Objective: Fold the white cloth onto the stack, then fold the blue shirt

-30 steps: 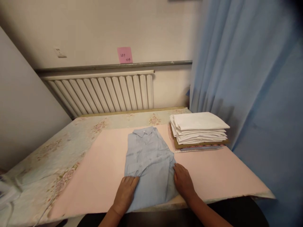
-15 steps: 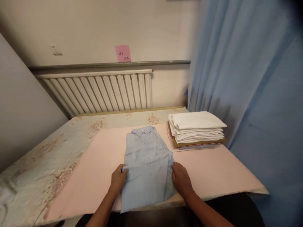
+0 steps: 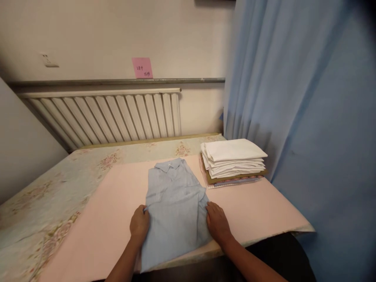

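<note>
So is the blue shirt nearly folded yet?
Partly. The blue shirt lies narrowed, sides tucked in, collar away. The left hand and right hand pinch its edges. Its hem hangs off the table, not yet folded up. A folded stack sits alongside.

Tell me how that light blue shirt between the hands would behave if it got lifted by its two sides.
The light blue shirt looks thin and creased, so it would probably sag in the middle rather than stay flat. Its lower edge already droops over the table edge, which suggests floppy, light cloth. With the left hand and right hand at its sides, the folds might slip open.
</note>
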{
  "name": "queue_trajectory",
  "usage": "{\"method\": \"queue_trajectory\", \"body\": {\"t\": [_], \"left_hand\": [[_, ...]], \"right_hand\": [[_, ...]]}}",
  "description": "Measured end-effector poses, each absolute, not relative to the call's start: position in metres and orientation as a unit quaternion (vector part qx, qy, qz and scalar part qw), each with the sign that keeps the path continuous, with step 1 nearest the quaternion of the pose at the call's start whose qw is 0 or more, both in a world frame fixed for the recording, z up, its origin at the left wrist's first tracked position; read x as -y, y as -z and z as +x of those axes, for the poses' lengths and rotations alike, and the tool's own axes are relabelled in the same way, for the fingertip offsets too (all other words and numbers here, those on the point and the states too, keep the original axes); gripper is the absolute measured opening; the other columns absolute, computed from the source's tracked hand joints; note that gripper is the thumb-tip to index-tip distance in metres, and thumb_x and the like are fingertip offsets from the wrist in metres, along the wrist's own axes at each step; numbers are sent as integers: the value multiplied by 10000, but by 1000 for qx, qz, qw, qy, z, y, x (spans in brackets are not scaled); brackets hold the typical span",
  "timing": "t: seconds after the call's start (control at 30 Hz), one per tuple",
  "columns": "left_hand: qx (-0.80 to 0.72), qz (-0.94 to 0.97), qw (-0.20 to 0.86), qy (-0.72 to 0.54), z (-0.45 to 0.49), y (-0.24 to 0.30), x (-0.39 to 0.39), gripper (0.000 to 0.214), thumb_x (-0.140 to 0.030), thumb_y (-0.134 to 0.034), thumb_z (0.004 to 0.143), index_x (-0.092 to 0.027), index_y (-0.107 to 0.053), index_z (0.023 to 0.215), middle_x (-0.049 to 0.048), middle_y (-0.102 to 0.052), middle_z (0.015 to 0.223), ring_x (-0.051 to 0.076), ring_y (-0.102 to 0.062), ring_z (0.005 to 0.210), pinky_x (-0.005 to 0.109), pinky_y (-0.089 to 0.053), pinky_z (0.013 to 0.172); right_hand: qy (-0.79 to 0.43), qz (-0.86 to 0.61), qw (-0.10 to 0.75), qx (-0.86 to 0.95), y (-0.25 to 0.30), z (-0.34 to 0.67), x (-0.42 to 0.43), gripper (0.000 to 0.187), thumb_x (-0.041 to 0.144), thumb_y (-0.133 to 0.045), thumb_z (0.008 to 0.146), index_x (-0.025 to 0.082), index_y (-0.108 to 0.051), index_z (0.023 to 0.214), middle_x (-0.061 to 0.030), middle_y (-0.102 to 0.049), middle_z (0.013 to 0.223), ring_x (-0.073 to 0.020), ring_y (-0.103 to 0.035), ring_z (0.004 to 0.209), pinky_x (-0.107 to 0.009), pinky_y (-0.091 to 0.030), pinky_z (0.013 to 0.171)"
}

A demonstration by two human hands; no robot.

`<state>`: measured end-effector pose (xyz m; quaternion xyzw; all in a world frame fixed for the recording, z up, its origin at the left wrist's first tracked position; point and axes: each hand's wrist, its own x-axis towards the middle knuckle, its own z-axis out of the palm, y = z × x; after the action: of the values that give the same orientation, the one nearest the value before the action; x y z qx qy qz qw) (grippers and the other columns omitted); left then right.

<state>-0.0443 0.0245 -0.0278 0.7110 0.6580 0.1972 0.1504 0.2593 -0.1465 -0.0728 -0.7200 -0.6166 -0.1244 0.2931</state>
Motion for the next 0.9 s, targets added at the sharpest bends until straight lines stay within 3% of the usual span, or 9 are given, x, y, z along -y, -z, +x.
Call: {"method": "queue_trajectory", "body": {"t": [0.2,0.33,0.57,0.63,0.73,0.8,0.9], "left_hand": [[-620,754,63,-206,-39,35,-11,257,-223,-329,900,-161,-568,973,98,-594,991,221,-552,973,327,-415,845],[-608,767,33,-205,-38,38,-8,286,-209,-305,914,-134,-571,986,108,-577,967,228,-537,948,340,-414,847],[-603,771,13,-202,-40,40,-10,263,-196,-316,922,-144,-569,967,89,-569,930,218,-537,930,334,-418,839],[-603,771,12,-202,-40,40,-11,251,-192,-323,921,-151,-567,962,82,-569,927,214,-538,925,331,-420,835],[-601,773,12,-202,-40,41,-11,248,-187,-327,919,-149,-567,967,84,-571,934,212,-537,931,327,-422,834],[-601,773,12,-201,-40,41,-12,248,-184,-330,917,-148,-570,965,87,-574,935,212,-537,926,328,-422,832],[-602,773,10,-200,-40,42,-12,252,-176,-331,914,-149,-575,969,92,-581,945,215,-535,933,332,-421,833]], "right_hand": [[96,-712,348,602,73,263,148,337,76,-421,794,183,-615,1048,-95,-637,1153,-231,-544,1121,-424,-413,991],[-27,-759,379,529,55,276,134,319,127,-404,813,189,-645,1012,-90,-689,1005,-213,-622,952,-350,-468,866],[-126,-804,334,476,25,297,78,367,140,-409,829,198,-634,1113,-44,-716,966,-152,-660,848,-230,-456,759],[-154,-813,310,468,24,299,65,393,112,-449,792,188,-620,1137,-26,-722,864,-131,-657,685,-211,-454,658],[-194,-823,264,464,20,300,50,330,95,-522,725,172,-656,1016,22,-673,630,-113,-586,478,-201,-414,539],[-197,-824,242,472,12,300,42,232,105,-545,711,169,-670,896,26,-639,566,-117,-580,481,-202,-400,539],[-157,-824,234,491,-7,300,28,159,136,-540,740,170,-664,834,-31,-681,712,-151,-630,683,-221,-403,623]]}}
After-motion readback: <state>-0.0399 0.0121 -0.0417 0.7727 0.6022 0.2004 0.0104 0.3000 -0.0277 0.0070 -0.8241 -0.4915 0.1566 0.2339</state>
